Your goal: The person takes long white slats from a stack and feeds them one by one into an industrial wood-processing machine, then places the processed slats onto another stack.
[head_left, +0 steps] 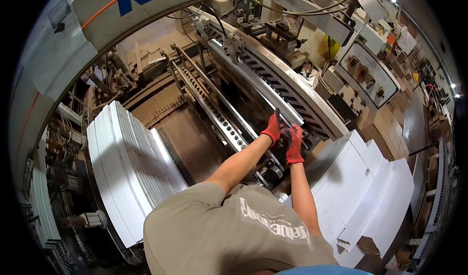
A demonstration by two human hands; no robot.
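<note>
1. One silver bar (274,96) ends just beyond the right hand (294,146).
2. Left hand (272,128) sits close beside; can't tell if either's gripping.
3. I'd go slow, watch pinch points tbh.
4. White sheets (351,177) sit right of both.

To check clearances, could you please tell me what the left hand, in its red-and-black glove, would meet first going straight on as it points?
The left hand would probably meet the long, silver metal bar first, though depth is unclear.
</note>
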